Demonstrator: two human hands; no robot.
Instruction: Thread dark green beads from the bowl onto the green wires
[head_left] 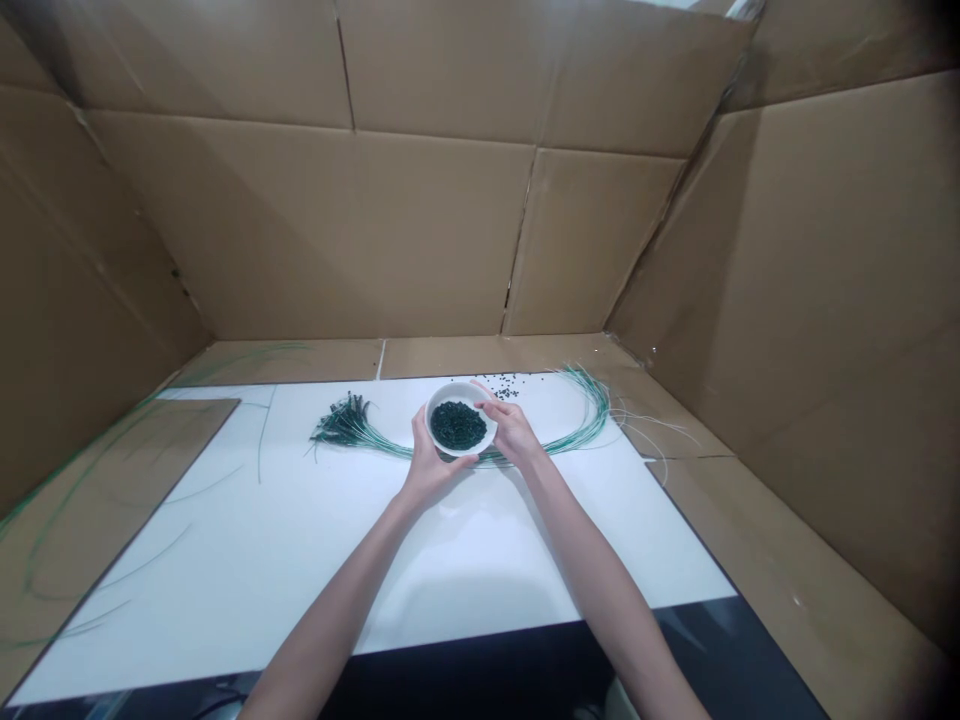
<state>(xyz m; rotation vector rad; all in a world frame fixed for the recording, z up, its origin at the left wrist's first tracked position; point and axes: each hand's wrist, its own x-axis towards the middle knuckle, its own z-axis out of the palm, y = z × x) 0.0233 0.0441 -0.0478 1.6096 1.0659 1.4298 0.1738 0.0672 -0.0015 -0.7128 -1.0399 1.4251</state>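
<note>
A small white bowl (481, 437) with dark green beads (458, 426) in it is held up over the white board. My left hand (431, 462) wraps round its left and near side, the thumb along the bottom. On the right rim, my right hand (514, 430) closes its fingers on the bowl. Behind and below the bowl runs a long bundle of thin green strands (585, 430). Its left end spreads into a dark green tuft (346, 424). Some fingers are hidden behind the bowl.
Loose dark beads (507, 386) lie scattered past the bowl on the white board (300, 560). Stray green strands (150, 565) lie at the left, pale ones (660, 425) at the right. Cardboard walls (442, 230) close off the back and both sides.
</note>
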